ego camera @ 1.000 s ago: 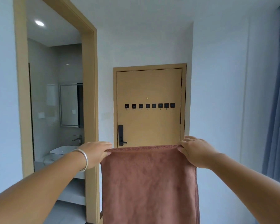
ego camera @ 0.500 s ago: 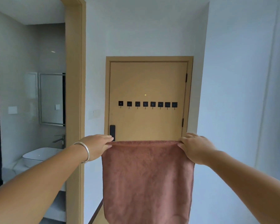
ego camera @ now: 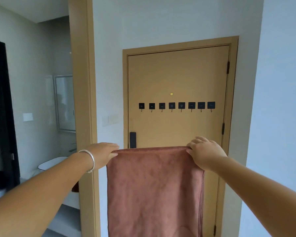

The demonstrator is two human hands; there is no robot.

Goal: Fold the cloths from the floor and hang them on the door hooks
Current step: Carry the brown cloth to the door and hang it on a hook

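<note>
The cloth (ego camera: 155, 190), a reddish-brown towel, hangs flat in front of me, stretched by its top edge between my two hands. My left hand (ego camera: 102, 152) is clamped on the top left corner, thumb under and fingers over the hem; my right hand (ego camera: 205, 153) is closed over the top right corner, its fingertips hidden behind the fabric. The lower end of the cloth runs off the bottom of the view, so I cannot tell how far it hangs or whether it is doubled. It covers the lower half of the door (ego camera: 178, 74) and part of the black lock handle (ego camera: 132, 139).

Compared with half a second ago, the door fills more of my view and sits further right; the bathroom opening (ego camera: 39, 100) at my left shows less of the basin (ego camera: 50, 164), now partly behind my forearm. My grip on the cloth is unchanged.

The row of hooks (ego camera: 176, 106), eight black squares, is bare and sits well above the cloth's top edge, with open door panel between. The wooden frame post (ego camera: 85, 100) stands just beside my left hand; the white wall (ego camera: 280, 100) is near my right arm. A silver bangle (ego camera: 90, 161) circles my left wrist.
</note>
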